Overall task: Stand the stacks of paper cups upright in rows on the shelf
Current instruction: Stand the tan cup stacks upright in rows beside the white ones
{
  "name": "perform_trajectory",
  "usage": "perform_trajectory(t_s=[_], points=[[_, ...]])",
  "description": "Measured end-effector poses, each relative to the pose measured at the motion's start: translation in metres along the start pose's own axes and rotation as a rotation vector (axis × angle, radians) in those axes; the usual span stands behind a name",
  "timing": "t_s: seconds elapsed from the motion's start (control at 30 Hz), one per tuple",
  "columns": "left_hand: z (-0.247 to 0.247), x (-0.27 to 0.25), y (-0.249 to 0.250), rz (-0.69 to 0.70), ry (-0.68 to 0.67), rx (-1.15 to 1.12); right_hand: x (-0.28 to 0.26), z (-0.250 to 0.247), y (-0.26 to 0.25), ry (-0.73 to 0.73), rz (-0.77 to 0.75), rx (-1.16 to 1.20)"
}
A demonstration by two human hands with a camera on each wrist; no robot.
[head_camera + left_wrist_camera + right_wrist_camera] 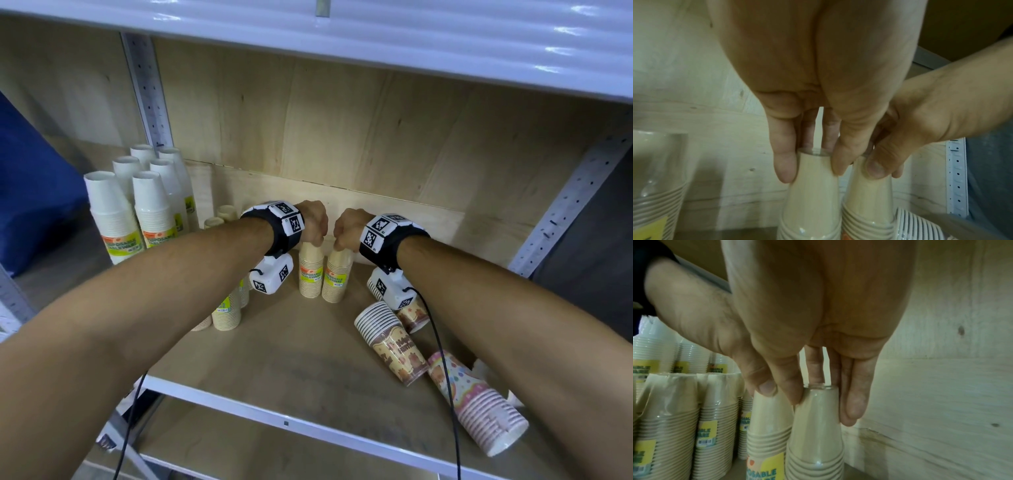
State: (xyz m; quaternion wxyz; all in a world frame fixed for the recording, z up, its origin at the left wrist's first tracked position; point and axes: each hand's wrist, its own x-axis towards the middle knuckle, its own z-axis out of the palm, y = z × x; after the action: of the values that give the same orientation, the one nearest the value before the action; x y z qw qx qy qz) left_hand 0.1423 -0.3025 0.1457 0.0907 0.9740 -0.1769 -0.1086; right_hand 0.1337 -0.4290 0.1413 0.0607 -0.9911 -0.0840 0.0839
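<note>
The left hand (313, 219) pinches the top of one beige stack (311, 272) and the right hand (347, 228) pinches its neighbour (337, 277), both upright mid-shelf, touching. Glossy film wraps their ribbed, tapered paper. White stacks (137, 205) stand far left; the printed stacks (394, 342) near right lie toppled, so roughly half seems done

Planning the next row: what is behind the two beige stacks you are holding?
Behind the two beige stacks, gripped by the left hand and right hand, only the plywood back wall shows. The shelf floor directly behind them is covered.
</note>
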Motion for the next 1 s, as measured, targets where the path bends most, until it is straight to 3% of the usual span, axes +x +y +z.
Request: perform_trajectory(t_s=[0.13, 0.23, 0.4, 0.57, 1.0], points=[[-0.007, -0.013, 0.003, -0.005, -0.044, 0.006, -0.007, -0.005, -0.004, -0.017, -0.012, -0.039], [-0.012, -0.024, 0.002, -0.039, -0.083, 0.008, -0.011, -0.010, -0.007, -0.033, -0.028, 0.063], [-0.020, -0.045, -0.008, -0.133, -0.132, -0.086, -0.019, -0.010, -0.031, -0.149, -0.071, 0.060], [-0.027, -0.073, -0.016, -0.191, -0.226, -0.039, -0.032, -0.009, -0.058, -0.209, -0.101, 0.143], [-0.040, -0.157, -0.073, -0.344, -0.215, -0.006, -0.067, 0.002, -0.148, -0.285, -0.280, 0.149]])
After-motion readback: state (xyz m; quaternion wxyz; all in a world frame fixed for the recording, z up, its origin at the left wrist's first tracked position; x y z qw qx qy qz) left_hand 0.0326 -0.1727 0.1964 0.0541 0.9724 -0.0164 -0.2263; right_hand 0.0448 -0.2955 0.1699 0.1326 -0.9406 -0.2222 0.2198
